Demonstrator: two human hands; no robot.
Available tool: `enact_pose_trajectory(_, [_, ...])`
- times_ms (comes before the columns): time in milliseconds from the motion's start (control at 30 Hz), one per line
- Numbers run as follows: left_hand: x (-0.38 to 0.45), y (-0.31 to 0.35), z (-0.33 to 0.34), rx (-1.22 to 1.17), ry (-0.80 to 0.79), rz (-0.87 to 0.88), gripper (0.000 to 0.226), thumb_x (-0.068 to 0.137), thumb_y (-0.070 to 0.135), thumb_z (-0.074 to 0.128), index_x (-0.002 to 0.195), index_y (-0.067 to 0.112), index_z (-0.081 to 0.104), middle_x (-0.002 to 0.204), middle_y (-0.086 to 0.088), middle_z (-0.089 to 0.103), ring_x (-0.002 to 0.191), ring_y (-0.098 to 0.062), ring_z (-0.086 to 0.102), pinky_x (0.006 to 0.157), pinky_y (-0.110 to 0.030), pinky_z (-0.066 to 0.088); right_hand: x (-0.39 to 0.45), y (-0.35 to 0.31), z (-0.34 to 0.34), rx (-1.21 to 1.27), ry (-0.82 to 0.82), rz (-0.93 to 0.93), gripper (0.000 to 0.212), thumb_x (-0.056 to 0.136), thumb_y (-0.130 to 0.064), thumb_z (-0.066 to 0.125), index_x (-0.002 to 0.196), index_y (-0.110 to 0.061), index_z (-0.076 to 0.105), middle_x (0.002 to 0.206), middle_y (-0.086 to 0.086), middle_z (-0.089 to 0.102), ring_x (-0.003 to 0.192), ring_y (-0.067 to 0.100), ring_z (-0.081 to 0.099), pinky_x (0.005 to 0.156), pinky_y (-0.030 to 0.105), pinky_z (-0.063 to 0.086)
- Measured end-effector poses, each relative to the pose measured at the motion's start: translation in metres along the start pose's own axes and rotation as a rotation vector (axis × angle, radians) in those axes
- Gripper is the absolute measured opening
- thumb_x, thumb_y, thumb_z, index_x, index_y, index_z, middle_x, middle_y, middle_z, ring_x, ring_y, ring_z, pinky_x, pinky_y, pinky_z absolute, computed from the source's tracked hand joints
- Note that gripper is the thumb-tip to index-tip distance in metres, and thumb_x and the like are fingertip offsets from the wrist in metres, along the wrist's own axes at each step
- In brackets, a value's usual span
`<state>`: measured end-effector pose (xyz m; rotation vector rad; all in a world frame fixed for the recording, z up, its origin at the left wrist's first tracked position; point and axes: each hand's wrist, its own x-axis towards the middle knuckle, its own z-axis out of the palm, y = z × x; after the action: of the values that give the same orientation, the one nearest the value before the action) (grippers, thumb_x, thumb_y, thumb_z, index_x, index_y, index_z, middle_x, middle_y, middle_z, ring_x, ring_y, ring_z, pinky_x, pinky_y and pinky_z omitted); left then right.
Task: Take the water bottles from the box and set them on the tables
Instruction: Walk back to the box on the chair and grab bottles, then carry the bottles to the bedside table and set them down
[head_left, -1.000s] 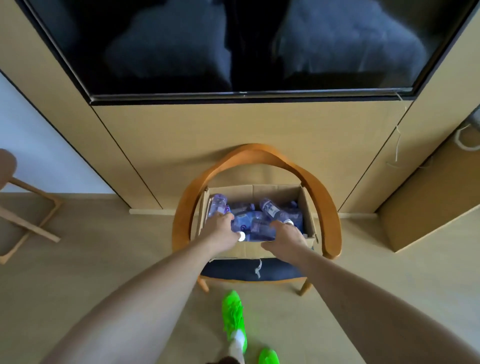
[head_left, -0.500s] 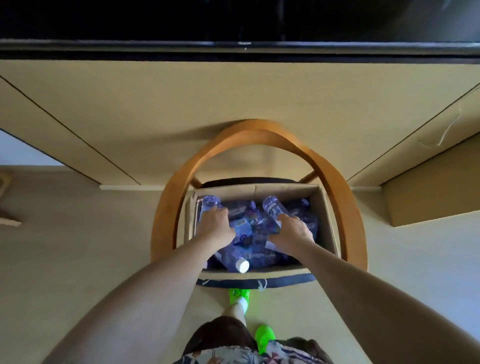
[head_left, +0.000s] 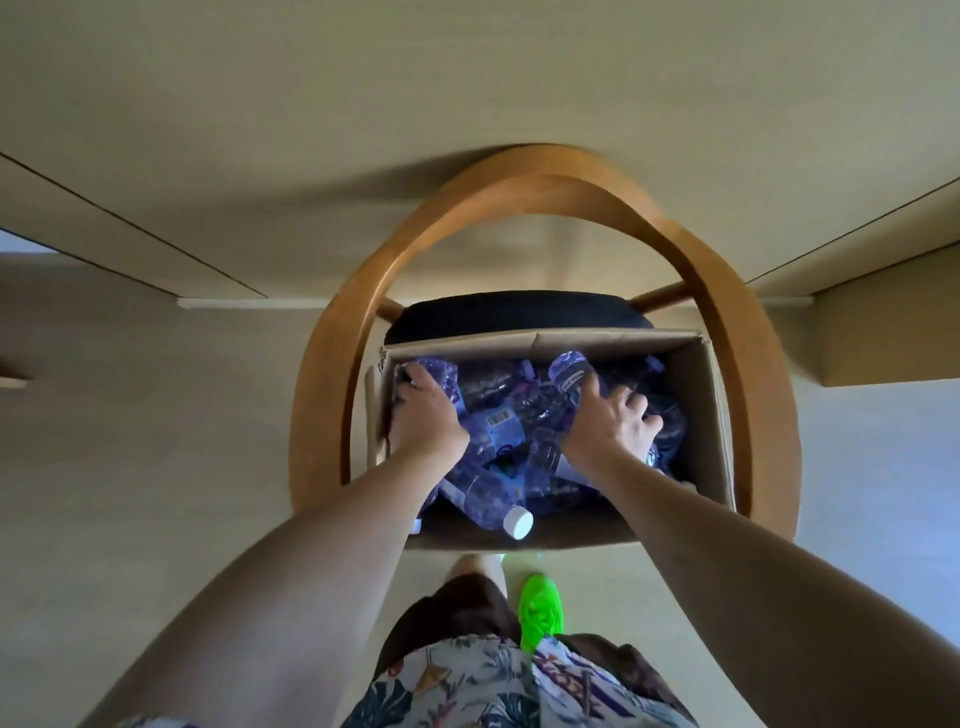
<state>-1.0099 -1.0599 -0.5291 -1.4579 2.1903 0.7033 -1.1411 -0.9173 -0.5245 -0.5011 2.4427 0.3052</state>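
Both hands are down inside the cardboard box (head_left: 701, 415), which sits on the dark seat of a wooden armchair (head_left: 737, 322) against a pale wall. The left hand (head_left: 423, 415) lies at the box's left side, its fingers curled over the top of a water bottle (head_left: 434, 371) near the far left corner. The right hand (head_left: 613, 421) is well apart from it, toward the middle right of the box, thumb and fingers wrapped round a second bottle (head_left: 569, 376) whose far end sticks up beyond the knuckles. Both forearms reach forward and down from the lower corners of the view, wrists slightly bent, palms facing down onto the plastic.

The water bottles (head_left: 519, 441) (clear with purple labels, one barcode showing) lie jumbled on their sides and fill the box floor. One bottle with a white cap (head_left: 518, 521) rests against the near wall, between the two forearms. Below the box, a patterned shirt hem and a bright green shoe (head_left: 540, 613) stand on the floor.
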Motion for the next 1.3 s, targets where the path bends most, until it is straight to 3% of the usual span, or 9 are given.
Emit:
enact_pose_trajectory(200, [0.007,-0.006,0.003,0.019,-0.017,0.022,0.104,0.082,0.022,0.080,0.154,0.009,0.005,0.148,-0.023,0.040,0.115,-0.035,0.062,0.089,-0.044,0.058,0.006,0.006,0.010,-0.066,0.034,-0.055,0.094,0.079,-0.026,0.076,0.151,-0.028,0.016,0.137,0.021,0.052,0.125,0.037,0.041,0.097,0.051,0.038])
enact_pose_trajectory(333, [0.006,0.003,-0.004,0.056,-0.060,0.173,0.095,0.079,0.027,0.079,0.151,0.016,0.019,0.126,-0.014,0.061,0.103,-0.028,0.067,0.080,-0.035,0.058,0.001,0.011,0.004,0.010,0.009,-0.058,0.086,0.084,-0.027,0.072,0.151,-0.028,0.018,0.139,0.018,0.051,0.128,0.035,0.041,0.096,0.051,0.039])
enact_pose_trajectory(533, [-0.005,0.051,-0.025,0.117,-0.135,0.396,0.094,0.075,0.033,0.074,0.152,0.016,0.024,0.139,-0.015,0.054,0.119,-0.033,0.058,0.089,-0.037,0.051,-0.024,0.025,-0.008,0.250,-0.032,0.006,0.074,0.089,-0.028,0.061,0.151,-0.028,0.020,0.133,0.016,0.054,0.122,0.039,0.051,0.096,0.050,0.043])
enact_pose_trajectory(667, [-0.018,0.093,-0.042,0.140,-0.121,0.496,0.091,0.075,0.034,0.070,0.151,0.014,0.026,0.128,-0.016,0.058,0.107,-0.033,0.061,0.072,-0.033,0.042,-0.040,0.047,-0.028,0.446,0.041,0.066,0.070,0.094,-0.036,0.059,0.151,-0.032,0.019,0.125,0.014,0.053,0.106,0.035,0.060,0.081,0.041,0.049])
enact_pose_trajectory(767, [-0.036,0.130,-0.053,0.142,-0.138,0.570,0.085,0.074,0.035,0.071,0.146,0.017,0.029,0.115,-0.013,0.059,0.096,-0.032,0.061,0.067,-0.034,0.041,-0.051,0.068,-0.048,0.615,0.087,0.112,0.072,0.094,-0.030,0.062,0.152,-0.035,0.019,0.116,0.010,0.049,0.086,0.021,0.054,0.064,0.034,0.047])
enact_pose_trajectory(900, [-0.074,0.187,-0.062,0.166,-0.135,0.723,0.069,0.073,0.034,0.071,0.131,0.016,0.037,0.108,-0.009,0.058,0.088,-0.029,0.059,0.058,-0.032,0.040,-0.073,0.113,-0.071,0.682,0.215,0.203,0.068,0.093,-0.034,0.058,0.149,-0.036,0.020,0.117,0.010,0.055,0.091,0.029,0.055,0.071,0.036,0.045])
enact_pose_trajectory(1000, [-0.114,0.232,-0.063,0.172,-0.111,0.841,0.075,0.076,0.036,0.073,0.138,0.017,0.037,0.117,-0.009,0.061,0.096,-0.029,0.060,0.070,-0.032,0.047,-0.100,0.157,-0.085,0.772,0.329,0.275,0.064,0.091,-0.040,0.057,0.146,-0.037,0.025,0.112,0.009,0.059,0.097,0.034,0.061,0.074,0.036,0.043])
enact_pose_trajectory(1133, [-0.191,0.287,-0.057,0.161,-0.057,1.018,0.065,0.076,0.041,0.075,0.129,0.020,0.044,0.114,-0.009,0.064,0.088,-0.026,0.057,0.070,-0.029,0.042,-0.153,0.228,-0.095,0.859,0.505,0.398,0.062,0.087,-0.037,0.060,0.140,-0.038,0.029,0.096,0.003,0.053,0.081,0.027,0.051,0.071,0.033,0.042])
enact_pose_trajectory(1300, [-0.321,0.328,-0.029,0.162,-0.092,1.218,0.061,0.074,0.033,0.073,0.128,0.022,0.046,0.113,-0.004,0.065,0.090,-0.026,0.059,0.071,-0.029,0.044,-0.243,0.320,-0.075,0.967,0.684,0.573,0.059,0.086,-0.038,0.060,0.139,-0.035,0.032,0.112,0.010,0.063,0.099,0.036,0.061,0.075,0.034,0.039])
